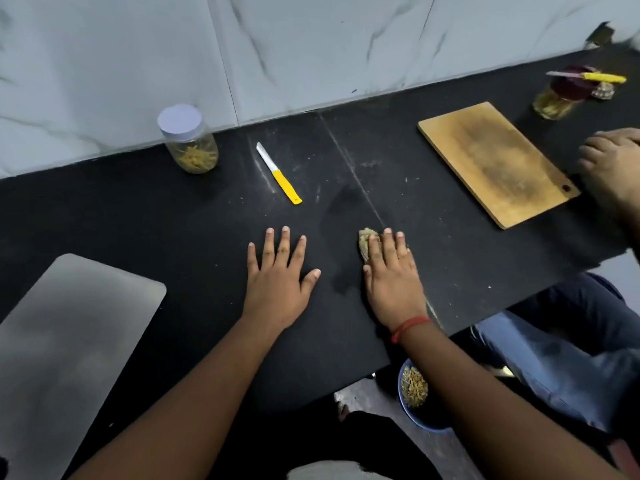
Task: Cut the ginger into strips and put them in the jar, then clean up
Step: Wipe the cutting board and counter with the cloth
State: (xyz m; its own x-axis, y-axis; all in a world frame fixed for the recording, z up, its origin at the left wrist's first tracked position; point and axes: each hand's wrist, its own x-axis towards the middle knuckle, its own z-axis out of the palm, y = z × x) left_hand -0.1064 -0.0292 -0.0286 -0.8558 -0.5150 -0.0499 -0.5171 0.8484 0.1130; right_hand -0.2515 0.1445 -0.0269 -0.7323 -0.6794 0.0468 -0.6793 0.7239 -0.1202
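My right hand (391, 271) lies flat, fingers straight, pressing a damp-looking rag (366, 241) onto the black counter (194, 220); my left hand (280, 271) rests open beside it, holding nothing. The rag looks soft and limp, so I'd bunch it under the palm. The jar (188, 140) of ginger strips stands capped by the wall, probably light, smooth, best held round its body
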